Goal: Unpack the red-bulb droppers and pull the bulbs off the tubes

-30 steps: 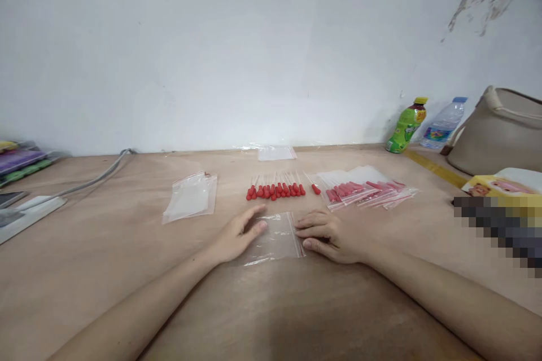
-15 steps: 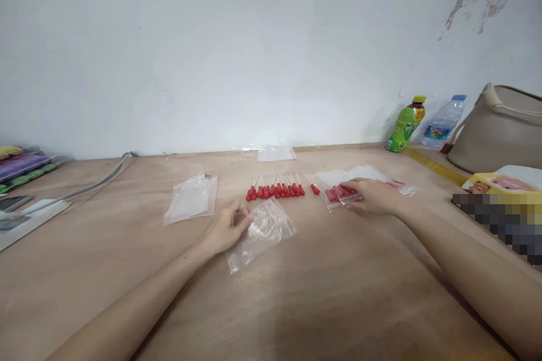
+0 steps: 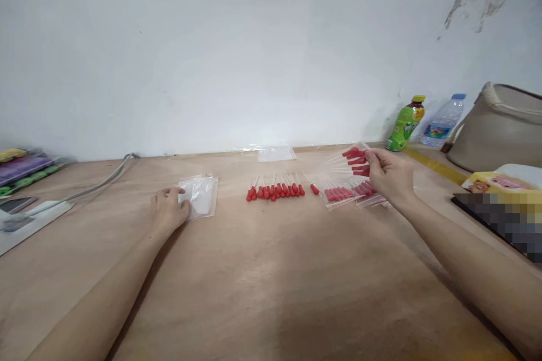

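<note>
My left hand [image 3: 169, 207] rests at the left edge of a pile of zip bags [image 3: 203, 197], fingers curled with a wrinkled clear bag pinched on top. Raised over the table, my right hand [image 3: 389, 175] grips one end of a clear zip bag [image 3: 334, 162] with several red-ended white sticks inside. Below it, more filled zip bags [image 3: 339, 193] overlap on the table. Between the hands lies a row of loose red-ended sticks [image 3: 277, 190], and a single one [image 3: 314, 188] sits slightly apart at its right.
Another zip bag [image 3: 276, 154] lies by the wall. At the back right stand a green bottle [image 3: 405, 127], a clear water bottle [image 3: 442, 124] and a beige bag [image 3: 499, 130]. A yellow pack [image 3: 499, 183] is on the right. A grey cable [image 3: 105, 176] and purple packs [image 3: 27, 166] are left.
My left hand has carried the clear bag from the middle leftward to the pile. My right hand went right to the filled bags, then lifted one of them.
</note>
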Demonstrator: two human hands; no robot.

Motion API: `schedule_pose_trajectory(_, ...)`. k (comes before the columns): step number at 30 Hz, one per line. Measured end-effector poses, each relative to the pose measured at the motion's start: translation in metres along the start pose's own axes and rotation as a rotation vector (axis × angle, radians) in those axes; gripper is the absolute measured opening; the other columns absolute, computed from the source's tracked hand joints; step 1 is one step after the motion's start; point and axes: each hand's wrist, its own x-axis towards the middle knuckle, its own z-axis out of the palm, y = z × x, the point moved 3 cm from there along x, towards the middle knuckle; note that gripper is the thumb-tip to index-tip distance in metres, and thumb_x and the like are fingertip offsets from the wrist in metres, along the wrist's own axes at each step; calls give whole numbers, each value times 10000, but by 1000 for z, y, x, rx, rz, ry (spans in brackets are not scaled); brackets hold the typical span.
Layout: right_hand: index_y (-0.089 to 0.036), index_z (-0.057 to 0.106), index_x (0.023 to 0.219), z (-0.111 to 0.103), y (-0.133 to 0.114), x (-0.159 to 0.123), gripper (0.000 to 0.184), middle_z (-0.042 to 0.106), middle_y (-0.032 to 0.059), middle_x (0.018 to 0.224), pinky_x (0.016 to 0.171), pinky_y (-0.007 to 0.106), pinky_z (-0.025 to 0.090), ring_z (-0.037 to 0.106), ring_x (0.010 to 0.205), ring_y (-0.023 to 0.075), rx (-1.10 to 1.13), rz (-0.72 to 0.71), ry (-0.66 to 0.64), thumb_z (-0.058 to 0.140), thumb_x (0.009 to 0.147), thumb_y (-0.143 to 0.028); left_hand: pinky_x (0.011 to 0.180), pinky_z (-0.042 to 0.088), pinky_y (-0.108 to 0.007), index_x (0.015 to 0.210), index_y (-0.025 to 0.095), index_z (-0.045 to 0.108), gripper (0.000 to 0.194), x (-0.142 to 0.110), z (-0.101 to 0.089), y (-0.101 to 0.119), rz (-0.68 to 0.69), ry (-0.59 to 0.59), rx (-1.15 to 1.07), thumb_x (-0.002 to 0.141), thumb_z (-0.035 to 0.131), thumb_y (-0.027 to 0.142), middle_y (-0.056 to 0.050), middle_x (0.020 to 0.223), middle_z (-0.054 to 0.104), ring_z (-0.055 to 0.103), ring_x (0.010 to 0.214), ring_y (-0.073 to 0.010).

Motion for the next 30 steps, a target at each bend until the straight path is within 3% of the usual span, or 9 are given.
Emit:
schedule_pose_trajectory(3, -188, 614, 818, 11, -21, -9, 330, 609, 6, 626, 424, 233, 424, 552, 488, 133, 309, 204, 60, 521, 758, -499, 914, 310, -480, 978, 185, 549, 224, -5, -12, 22, 128, 244, 8, 772, 489, 247, -127, 1176, 438, 373, 1122, -328)
schedule_pose_trajectory(7, -172, 571, 692, 68, -65, -55, 334, 525, -32, 496, 381, 211, 385, 458, 381, 84, 771, 560, -409, 614, 672, -503, 969, 298, -432, 953, 188, 550, 196, -32, -33, 79, 406, 338, -228, 804, 489, 301, -93, 1134, 486, 438, 1089, -255)
schedule_pose_trajectory(9, -168, 523, 637, 97, -86, -82, 329, 518, -33, 490, 412, 220, 410, 481, 403, 86, 931, 689, -571, 632, 666, -477, 960, 342, -382, 973, 188, 534, 197, -55, -40, 109, 536, 234, -393, 836, 452, 303, -83, 1116, 508, 457, 1088, -220)
schedule_pose_trajectory(12, -154, 546, 732, 124, -105, -109, 316, 585, 10, 571, 497, 263, 469, 560, 497, 118, 964, 761, -769, 536, 760, -469, 991, 343, -339, 1170, 208, 452, 323, -93, -38, 143, 743, -160, -479, 874, 404, 328, -67, 1263, 446, 399, 1187, -189)
schedule_pose_trajectory(14, -151, 567, 793, 126, -105, -112, 318, 608, 25, 603, 516, 274, 472, 573, 522, 127, 810, 642, -881, 447, 825, -443, 1020, 324, -338, 1312, 202, 306, 488, -110, -30, 150, 808, -387, -447, 870, 411, 379, -72, 1371, 341, 329, 1253, -193)
schedule_pose_trajectory(16, -161, 593, 807, 118, -98, -103, 279, 623, 28, 633, 531, 273, 454, 563, 543, 130, 540, 335, -847, 430, 843, -384, 1036, 306, -358, 1354, 181, 233, 573, -119, -22, 150, 852, -506, -413, 864, 408, 422, -87, 1395, 310, 294, 1277, -205)
schedule_pose_trajectory(21, -172, 632, 769, 91, -81, -86, 110, 601, 40, 689, 669, 299, 415, 520, 704, 152, 107, -449, -567, 533, 778, -217, 1027, 317, -399, 1360, 194, 232, 578, -117, -13, 144, 892, -553, -401, 866, 395, 444, -79, 1379, 347, 308, 1272, -219)
schedule_pose_trajectory(24, -193, 639, 776, 91, -78, -89, 80, 581, 36, 756, 742, 327, 390, 493, 765, 152, 66, -620, -571, 563, 756, -181, 1025, 322, -401, 1353, 210, 253, 554, -117, -14, 146, 889, -539, -402, 868, 392, 438, -65, 1376, 354, 321, 1266, -214)
schedule_pose_trajectory(30, -230, 654, 828, 94, -85, -93, 127, 581, 26, 796, 746, 317, 371, 485, 784, 145, 48, -681, -578, 564, 765, -166, 1042, 300, -400, 1355, 236, 250, 539, -120, -13, 146, 894, -534, -401, 872, 389, 433, -42, 1391, 331, 303, 1276, -199)
